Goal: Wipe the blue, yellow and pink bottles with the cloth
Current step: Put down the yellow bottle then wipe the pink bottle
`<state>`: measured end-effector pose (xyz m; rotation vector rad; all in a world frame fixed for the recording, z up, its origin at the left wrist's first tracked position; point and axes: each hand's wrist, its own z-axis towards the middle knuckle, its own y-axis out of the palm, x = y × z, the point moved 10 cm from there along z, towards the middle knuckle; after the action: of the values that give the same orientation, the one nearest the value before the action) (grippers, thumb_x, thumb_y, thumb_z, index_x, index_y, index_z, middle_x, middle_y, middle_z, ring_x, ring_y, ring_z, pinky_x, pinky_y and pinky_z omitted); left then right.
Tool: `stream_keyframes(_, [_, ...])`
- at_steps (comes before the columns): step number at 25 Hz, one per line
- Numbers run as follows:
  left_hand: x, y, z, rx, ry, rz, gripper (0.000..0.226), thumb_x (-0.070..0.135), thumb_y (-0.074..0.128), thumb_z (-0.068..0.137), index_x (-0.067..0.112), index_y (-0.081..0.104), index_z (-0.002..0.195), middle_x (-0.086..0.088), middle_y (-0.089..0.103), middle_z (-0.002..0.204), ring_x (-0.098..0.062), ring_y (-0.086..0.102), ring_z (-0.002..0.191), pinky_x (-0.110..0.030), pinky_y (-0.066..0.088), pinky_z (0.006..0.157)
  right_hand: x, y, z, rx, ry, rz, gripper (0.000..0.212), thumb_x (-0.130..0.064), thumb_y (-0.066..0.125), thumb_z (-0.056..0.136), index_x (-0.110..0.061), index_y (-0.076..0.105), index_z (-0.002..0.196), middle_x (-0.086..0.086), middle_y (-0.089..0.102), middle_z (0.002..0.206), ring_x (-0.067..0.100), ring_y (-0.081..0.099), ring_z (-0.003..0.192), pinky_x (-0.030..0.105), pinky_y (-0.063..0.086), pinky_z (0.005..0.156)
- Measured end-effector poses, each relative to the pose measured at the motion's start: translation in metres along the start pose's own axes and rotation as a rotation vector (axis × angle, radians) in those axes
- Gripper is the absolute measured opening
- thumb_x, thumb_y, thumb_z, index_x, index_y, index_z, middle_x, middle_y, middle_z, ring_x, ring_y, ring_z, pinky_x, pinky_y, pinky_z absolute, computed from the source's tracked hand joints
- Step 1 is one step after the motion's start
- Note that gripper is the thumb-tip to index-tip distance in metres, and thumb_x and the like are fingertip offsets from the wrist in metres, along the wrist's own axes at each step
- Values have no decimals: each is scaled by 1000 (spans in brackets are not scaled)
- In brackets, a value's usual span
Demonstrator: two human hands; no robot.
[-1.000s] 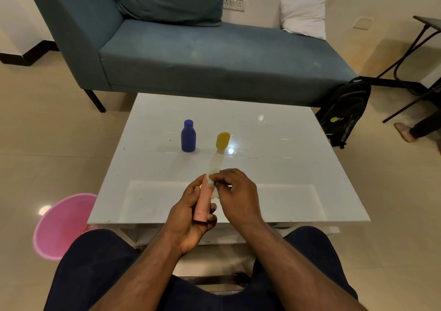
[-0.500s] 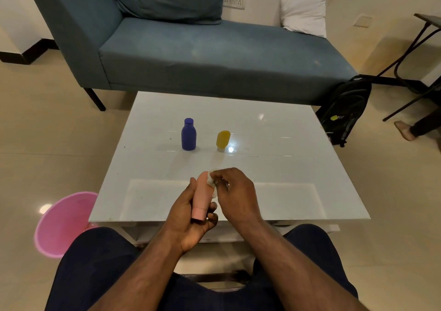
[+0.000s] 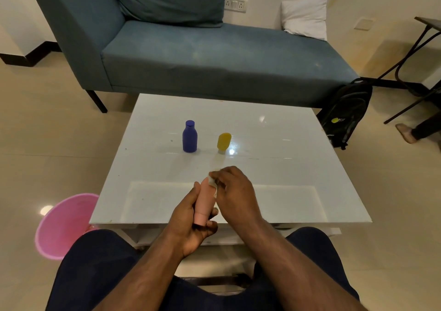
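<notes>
Left hand (image 3: 191,217): fingers wrapped round the pink bottle (image 3: 204,201), held tilted over the near edge of the white table (image 3: 298,167). Right hand (image 3: 232,191): pinching a small pale cloth (image 3: 213,183) against the bottle's upper end. Step: wiping pink; next likely calls for turning it to reach unwiped sides. Blue bottle (image 3: 189,137) and yellow bottle (image 3: 223,141): upright, mid-table, apart. Pink bottle: slim, matte, rounded top.

Surface (image 3: 274,167) glossy white, reflective. Blue bottle (image 3: 189,137) matt plastic. Sofa (image 3: 214,57) woven cloth. Floor (image 3: 47,143) polished tile.
</notes>
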<state>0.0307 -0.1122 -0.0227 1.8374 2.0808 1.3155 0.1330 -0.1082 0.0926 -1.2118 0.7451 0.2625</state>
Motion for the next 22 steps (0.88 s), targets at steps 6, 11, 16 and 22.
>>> stream_keyframes(6, [9,-3,3,27,97,136,56,51,61,92,10,60,130,-19,65,109,-21,61,77,-27,47,47,-4,-4,7,-43,-26,-48,23,-15,54,93,-16,66,112,1,63,111,15,55,102,28,45,94])
stream_keyframes(11, [10,-3,5,31,114,150,60,55,60,88,10,62,128,-19,67,108,-21,60,77,-27,47,48,-16,1,-4,-66,-79,-50,25,-12,55,91,-15,65,114,2,61,112,16,54,104,30,45,96])
stream_keyframes(16, [6,-8,4,57,76,86,56,53,55,96,7,60,128,-18,67,101,-20,60,68,-27,46,44,-1,-6,6,1,-34,-73,25,-17,54,91,-15,67,113,3,64,107,17,57,99,33,47,91])
stream_keyframes(22, [8,-5,3,75,77,107,52,49,56,96,8,62,126,-20,66,106,-22,60,74,-30,48,49,-12,-1,0,-80,-140,-126,29,-17,53,89,-16,64,116,3,61,110,19,54,103,32,46,92])
